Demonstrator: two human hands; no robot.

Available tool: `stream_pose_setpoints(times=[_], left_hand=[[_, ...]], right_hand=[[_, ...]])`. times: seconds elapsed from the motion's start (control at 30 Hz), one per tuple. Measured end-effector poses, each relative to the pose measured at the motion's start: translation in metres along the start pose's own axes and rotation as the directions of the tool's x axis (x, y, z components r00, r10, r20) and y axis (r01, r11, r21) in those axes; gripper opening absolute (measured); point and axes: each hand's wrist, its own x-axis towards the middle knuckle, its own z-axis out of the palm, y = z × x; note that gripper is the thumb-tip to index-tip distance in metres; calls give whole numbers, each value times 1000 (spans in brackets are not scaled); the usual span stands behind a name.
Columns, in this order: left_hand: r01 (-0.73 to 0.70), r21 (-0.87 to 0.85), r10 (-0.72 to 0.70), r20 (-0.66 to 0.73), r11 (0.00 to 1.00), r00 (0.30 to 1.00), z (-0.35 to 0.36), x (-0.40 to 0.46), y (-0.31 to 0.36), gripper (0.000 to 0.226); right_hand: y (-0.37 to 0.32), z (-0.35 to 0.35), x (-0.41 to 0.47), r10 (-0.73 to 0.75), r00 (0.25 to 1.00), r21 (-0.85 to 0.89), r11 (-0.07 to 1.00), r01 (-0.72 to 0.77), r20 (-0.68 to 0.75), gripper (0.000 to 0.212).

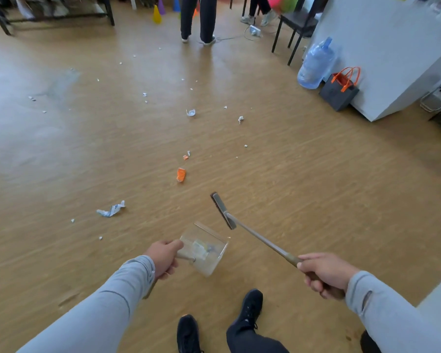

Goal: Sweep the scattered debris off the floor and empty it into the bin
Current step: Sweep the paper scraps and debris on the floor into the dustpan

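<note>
Dustpan in my left hand, broom in my right, debris still on the floor.

No bin shows from the head camera. Motion blur smears the clear dustpan (204,248); a few pale scraps lie inside, too soft to identify. My left hand (165,258) curls round its handle at 6 o'clock, and my right hand (323,272) grips the broom (242,226) handle at 4 o'clock, the brush head just beside the pan's far corner. Debris dots the floor (303,174) from centre to 12 o'clock: an orange scrap (181,174), a white wrapper (111,209) at 8 o'clock. At 12, another person's legs (197,19) are cut off by the frame edge.
</note>
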Motion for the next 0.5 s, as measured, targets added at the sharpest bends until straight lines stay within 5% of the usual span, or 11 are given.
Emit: stream_pose_setpoints(times=[0.33, 0.5], left_hand=[[-36, 121, 48, -94, 992, 994, 52, -2, 96, 26], [-32, 338, 82, -134, 941, 988, 59, 23, 118, 20]], right_hand=[[-22, -104, 31, -159, 987, -173, 973, 152, -27, 42], [-19, -118, 80, -128, 991, -201, 973, 117, -46, 51]])
